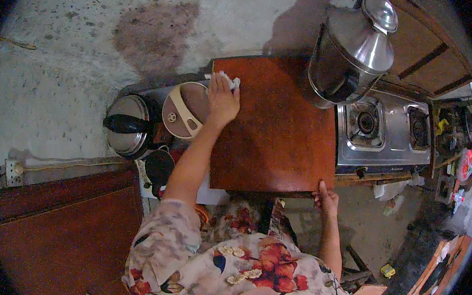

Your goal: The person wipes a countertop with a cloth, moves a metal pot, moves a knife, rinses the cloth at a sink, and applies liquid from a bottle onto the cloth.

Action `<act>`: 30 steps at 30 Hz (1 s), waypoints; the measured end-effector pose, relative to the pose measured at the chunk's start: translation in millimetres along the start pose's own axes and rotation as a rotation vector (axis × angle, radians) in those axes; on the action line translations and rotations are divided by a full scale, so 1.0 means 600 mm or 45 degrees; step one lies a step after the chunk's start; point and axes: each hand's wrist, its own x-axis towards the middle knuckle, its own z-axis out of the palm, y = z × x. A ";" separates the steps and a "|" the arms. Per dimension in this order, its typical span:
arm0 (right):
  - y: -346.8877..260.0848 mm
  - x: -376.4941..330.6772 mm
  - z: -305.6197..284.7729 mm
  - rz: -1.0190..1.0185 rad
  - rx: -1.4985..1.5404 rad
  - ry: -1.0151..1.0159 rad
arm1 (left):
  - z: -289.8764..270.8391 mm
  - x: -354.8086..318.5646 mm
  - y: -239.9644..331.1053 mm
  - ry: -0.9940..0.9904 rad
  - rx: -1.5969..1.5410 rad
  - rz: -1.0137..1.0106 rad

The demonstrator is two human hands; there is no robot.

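Note:
My left hand (223,101) reaches to the far left corner of a reddish-brown wooden tabletop (273,134). Under its fingers is a crumpled white cloth (231,81), pressed on the wood near the edge; part of it is hidden by the hand. At the tabletop's near right corner, my right hand (326,199) grips the edge, thumb on top and the other fingers mostly out of sight. A tall, shiny metal canister (340,61) with a domed lid stands at the far right of the tabletop.
Left of the tabletop sit a round appliance with a beige-handled lid (186,110) and a metal pot with a black handle (128,125). A two-burner gas stove (384,128) adjoins on the right. A wall socket (14,173) with a cord is at far left.

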 end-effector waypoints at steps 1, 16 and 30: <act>-0.001 -0.005 -0.001 0.004 0.003 -0.008 | 0.000 0.024 -0.008 0.004 0.001 -0.001; -0.010 -0.014 0.006 -0.012 -0.023 -0.008 | 0.023 0.021 -0.028 0.076 -0.042 0.061; -0.012 -0.005 0.007 -0.049 -0.025 -0.066 | 0.051 0.078 0.026 -0.031 -0.056 0.257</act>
